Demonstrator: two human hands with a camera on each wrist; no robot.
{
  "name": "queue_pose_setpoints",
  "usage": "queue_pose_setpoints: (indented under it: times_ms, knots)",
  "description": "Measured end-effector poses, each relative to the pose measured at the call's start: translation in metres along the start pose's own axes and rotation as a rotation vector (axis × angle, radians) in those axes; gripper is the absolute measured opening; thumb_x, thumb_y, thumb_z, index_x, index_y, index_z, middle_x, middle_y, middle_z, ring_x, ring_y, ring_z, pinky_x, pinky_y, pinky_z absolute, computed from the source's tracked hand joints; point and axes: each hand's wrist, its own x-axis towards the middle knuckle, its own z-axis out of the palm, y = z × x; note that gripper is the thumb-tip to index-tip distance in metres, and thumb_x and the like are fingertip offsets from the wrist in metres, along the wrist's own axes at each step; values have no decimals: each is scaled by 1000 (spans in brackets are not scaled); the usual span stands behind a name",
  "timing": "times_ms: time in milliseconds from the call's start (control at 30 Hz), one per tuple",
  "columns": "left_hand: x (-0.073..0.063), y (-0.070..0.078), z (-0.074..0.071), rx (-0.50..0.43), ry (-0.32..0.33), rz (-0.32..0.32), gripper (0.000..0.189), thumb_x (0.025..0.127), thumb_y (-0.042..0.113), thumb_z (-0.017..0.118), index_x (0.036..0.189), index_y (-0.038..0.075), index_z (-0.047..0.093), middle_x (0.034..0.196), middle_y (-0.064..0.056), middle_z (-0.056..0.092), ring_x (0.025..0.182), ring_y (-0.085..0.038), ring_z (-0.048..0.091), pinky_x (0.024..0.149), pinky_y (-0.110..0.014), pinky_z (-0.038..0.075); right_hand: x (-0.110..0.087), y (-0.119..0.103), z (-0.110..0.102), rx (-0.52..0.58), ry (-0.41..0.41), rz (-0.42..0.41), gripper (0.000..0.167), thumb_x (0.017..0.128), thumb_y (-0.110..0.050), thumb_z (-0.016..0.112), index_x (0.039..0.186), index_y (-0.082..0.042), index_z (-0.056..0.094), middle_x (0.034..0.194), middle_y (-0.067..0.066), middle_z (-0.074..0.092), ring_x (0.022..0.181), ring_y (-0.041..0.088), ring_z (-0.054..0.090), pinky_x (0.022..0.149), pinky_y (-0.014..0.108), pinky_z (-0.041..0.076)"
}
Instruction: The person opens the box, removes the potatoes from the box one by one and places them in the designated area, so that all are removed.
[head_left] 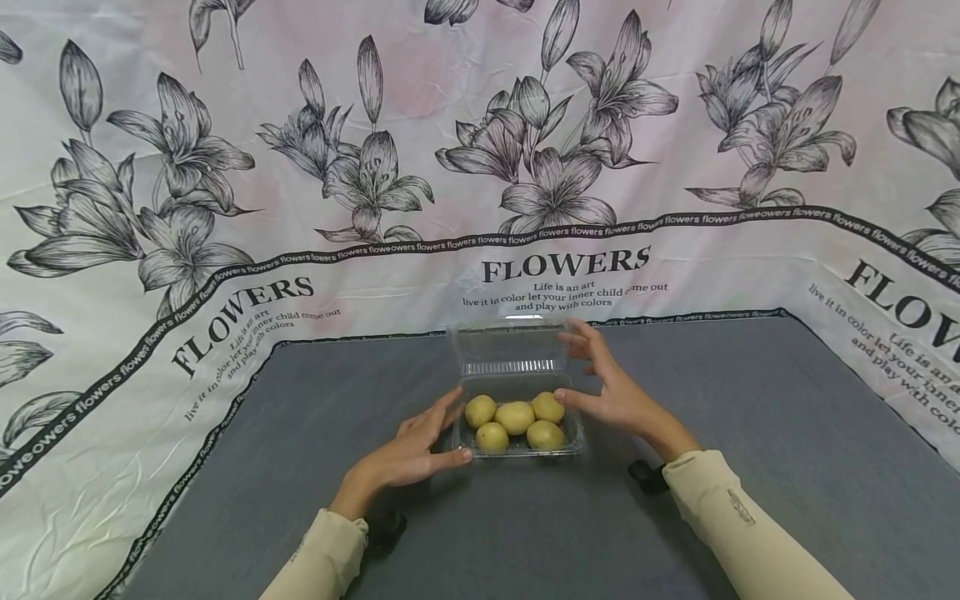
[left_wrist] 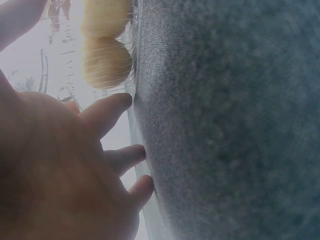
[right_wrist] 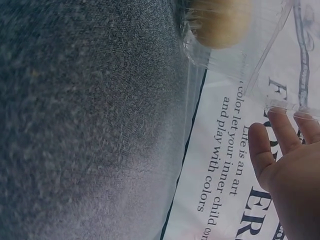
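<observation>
A clear plastic clamshell box (head_left: 517, 452) stands on the table with its lid (head_left: 510, 346) raised at the back. Several yellow potatoes (head_left: 514, 418) lie inside it. My left hand (head_left: 412, 446) is at the box's left side, fingers spread and thumb by the front left corner. In the left wrist view, the fingers of the left hand (left_wrist: 65, 160) extend low along the table beside the box. My right hand (head_left: 611, 387) is on the other side, its fingertips right at the lid's right edge. The right wrist view shows this hand (right_wrist: 295, 170) with its fingers fairly straight against the lid's rim (right_wrist: 282, 104).
A grey cloth covers the table (head_left: 337, 392). Behind and at both sides hangs a white curtain (head_left: 420, 292) printed with flowers and lettering, close behind the raised lid. Dark wrist devices (head_left: 648, 477) hang below both cuffs.
</observation>
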Motion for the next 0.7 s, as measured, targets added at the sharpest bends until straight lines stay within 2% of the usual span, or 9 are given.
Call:
queue_pose_setpoints:
  times_ms: [167,333,700]
  knots:
    - [0,0,0,-3,-5,-7,94,100,50,61,165,27,-2,169,0,24,160,-32,5,121,-65,3,3,3,0,17,-6,24,99,95,-13,71,164,-30,1,166,21,26,144,47,36,108,68,32]
    - [1,-1,0,0,-5,-13,94,99,51,61,165,29,-3,169,0,25,160,-31,5,121,-65,4,6,7,0,23,-5,22,101,94,-13,72,164,-22,0,165,22,26,142,48,38,106,69,34]
    - [1,-1,1,3,1,-10,94,99,51,61,166,27,-1,168,-1,28,160,-31,7,121,-64,5,13,17,0,46,-17,62,108,94,-15,73,164,-30,-8,165,22,27,139,49,42,105,68,35]
